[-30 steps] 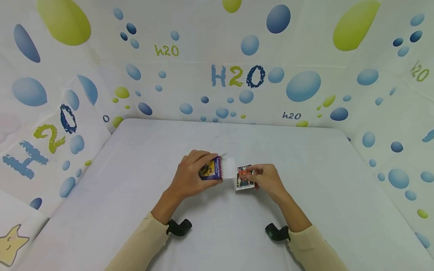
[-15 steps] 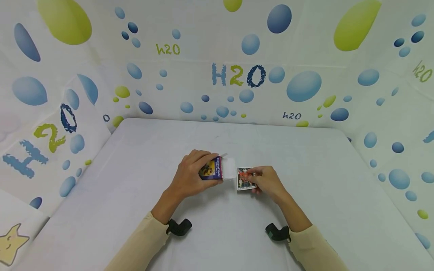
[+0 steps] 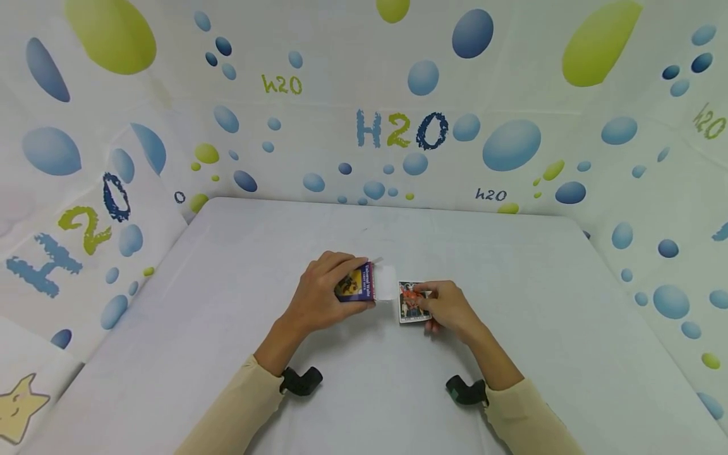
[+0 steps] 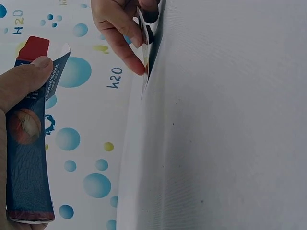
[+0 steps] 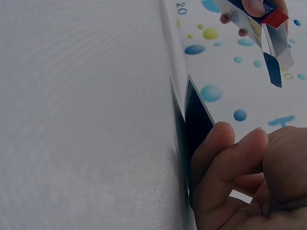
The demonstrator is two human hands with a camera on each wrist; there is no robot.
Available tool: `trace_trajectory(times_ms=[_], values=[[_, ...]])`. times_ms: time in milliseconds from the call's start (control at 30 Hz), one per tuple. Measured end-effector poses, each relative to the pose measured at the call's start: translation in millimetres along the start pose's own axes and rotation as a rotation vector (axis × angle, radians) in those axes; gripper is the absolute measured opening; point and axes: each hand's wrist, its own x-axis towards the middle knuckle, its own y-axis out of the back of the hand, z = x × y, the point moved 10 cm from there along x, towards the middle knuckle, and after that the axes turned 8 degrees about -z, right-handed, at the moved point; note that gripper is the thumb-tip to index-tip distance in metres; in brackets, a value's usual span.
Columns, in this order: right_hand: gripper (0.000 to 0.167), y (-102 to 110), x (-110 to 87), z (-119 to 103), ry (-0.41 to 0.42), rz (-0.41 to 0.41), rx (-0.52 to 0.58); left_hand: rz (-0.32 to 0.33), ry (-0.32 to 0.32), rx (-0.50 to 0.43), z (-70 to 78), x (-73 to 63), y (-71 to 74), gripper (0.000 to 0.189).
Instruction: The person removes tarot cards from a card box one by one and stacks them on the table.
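In the head view my left hand (image 3: 320, 296) grips a tarot deck box (image 3: 355, 284) from its left side, fingers over the top and thumb beneath. The box is blue with a yellow picture, and its white end flap (image 3: 385, 282) points right. Red and blue flaps stick out at the open end in both wrist views. My right hand (image 3: 450, 304) pinches a tarot card (image 3: 411, 309) with a red picture, face up, just right of the flap. Seen edge-on in the left wrist view, the card (image 4: 145, 62) is thin. Its dark underside (image 5: 196, 117) shows low over the table in the right wrist view.
A white cloth (image 3: 364, 392) covers the table. Behind and at both sides stand white screens (image 3: 318, 139) printed with blue and green drops. Black wrist cameras (image 3: 301, 382) sit at both cuffs.
My right hand has moved the card slightly down and to the right, away from the box flap, and levelled it. The left hand and the box have stayed in place.
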Motion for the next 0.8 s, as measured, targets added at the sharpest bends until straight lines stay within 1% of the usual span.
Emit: trace_trajectory(times_ms=[267,433,800], values=[[0.037,0.4,-0.4,3.9,-0.024,0.001,-0.031,-0.009,0.017,-0.002,1.7,1.1,-0.7,0.075],[0.039,1.3,0.7,2.5,-0.007,-0.008,-0.059,-0.008,0.023,-0.005,1.9,2.1,0.0,0.075],[0.041,3.8,2.8,0.5,0.002,-0.022,-0.117,-0.007,0.032,-0.002,1.8,4.1,1.2,0.075]])
